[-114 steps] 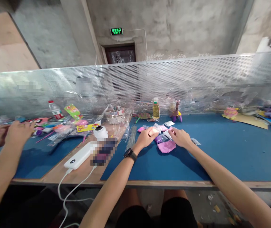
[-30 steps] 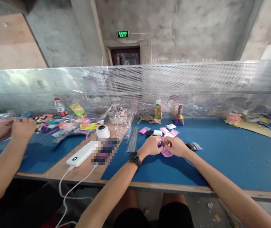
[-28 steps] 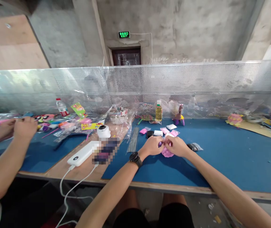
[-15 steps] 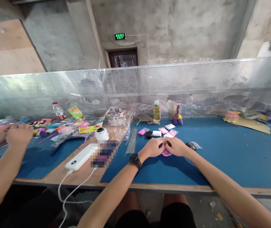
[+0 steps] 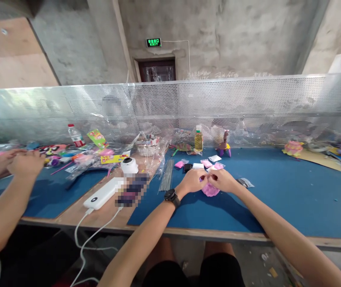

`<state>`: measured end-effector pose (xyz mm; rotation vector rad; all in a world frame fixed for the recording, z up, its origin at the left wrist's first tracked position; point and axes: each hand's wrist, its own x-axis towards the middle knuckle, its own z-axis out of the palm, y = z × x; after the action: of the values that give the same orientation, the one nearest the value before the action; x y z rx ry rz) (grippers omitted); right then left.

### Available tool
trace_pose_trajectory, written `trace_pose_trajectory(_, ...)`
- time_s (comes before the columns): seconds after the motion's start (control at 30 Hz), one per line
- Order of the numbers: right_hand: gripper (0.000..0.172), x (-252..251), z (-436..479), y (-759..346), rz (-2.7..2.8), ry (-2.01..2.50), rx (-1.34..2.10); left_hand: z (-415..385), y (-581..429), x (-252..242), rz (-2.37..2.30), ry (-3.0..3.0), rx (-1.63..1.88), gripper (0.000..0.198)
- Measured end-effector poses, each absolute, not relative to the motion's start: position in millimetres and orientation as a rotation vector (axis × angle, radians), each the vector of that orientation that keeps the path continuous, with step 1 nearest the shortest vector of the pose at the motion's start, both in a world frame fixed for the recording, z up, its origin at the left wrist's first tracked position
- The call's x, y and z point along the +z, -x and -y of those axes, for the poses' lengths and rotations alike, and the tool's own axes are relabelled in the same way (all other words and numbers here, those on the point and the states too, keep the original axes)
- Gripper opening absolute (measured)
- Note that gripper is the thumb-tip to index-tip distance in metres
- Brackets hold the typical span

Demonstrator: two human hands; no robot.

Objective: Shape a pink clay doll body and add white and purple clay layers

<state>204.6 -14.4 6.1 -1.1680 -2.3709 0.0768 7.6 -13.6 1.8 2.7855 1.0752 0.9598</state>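
My left hand (image 5: 194,181), with a black watch on the wrist, is closed in a pinch at the upper edge of a bumpy pink clay piece (image 5: 210,191). Opposite it, my right hand (image 5: 224,181) pinches the same piece, and the fingertips of both hands nearly meet. The fingers hide the top of the piece. Just beyond my hands lie small packets of pink (image 5: 206,163), white (image 5: 198,166) and black clay (image 5: 188,168). A bundle of thin wires (image 5: 167,176) lies left of my left hand.
A clear packet with dark contents (image 5: 245,183) lies on the blue mat (image 5: 292,199). Farther back stand a yellow liquid bottle (image 5: 198,138) and a clay animal figure (image 5: 225,144). A power bank (image 5: 103,194) with cables is to the left, and another person's hands (image 5: 24,162) work beyond it.
More of the pink clay piece shows below my fingers now. Both hands stay together at its upper edge. The view has shifted slightly.
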Motion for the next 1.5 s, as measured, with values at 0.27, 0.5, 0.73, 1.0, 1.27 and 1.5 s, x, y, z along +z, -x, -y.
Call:
trace_pose_trajectory(0.27,0.023,11.3,21.5,-205.6,2.473,1.297,-0.085,13.2,-6.3,-4.7,-1.037,-2.781,0.984,0.021)
trace_pose_trajectory(0.5,0.019,11.9,21.7,-199.6,2.474,1.303,-0.146,9.2,-11.1,-5.8,-1.103,-2.598,1.029,0.025)
trace_pose_trajectory(0.73,0.021,7.1,17.4,-201.3,2.472,1.305,-0.174,8.7,-15.0,-5.7,-1.105,-2.537,1.017,0.029)
trace_pose_trajectory(1.0,0.022,6.7,20.4,-203.0,2.577,1.218,-0.257,11.1,-5.3,-5.8,-0.946,-2.796,0.827,0.017)
trace_pose_trajectory(1.27,0.022,12.6,21.2,-203.4,2.583,1.302,-0.305,7.7,-13.9,-11.0,-0.993,-2.570,0.981,0.028)
trace_pose_trajectory(1.5,0.029,15.5,18.9,-203.2,2.503,1.455,-0.370,2.2,-12.0,-10.2,-1.039,-2.408,1.035,0.033)
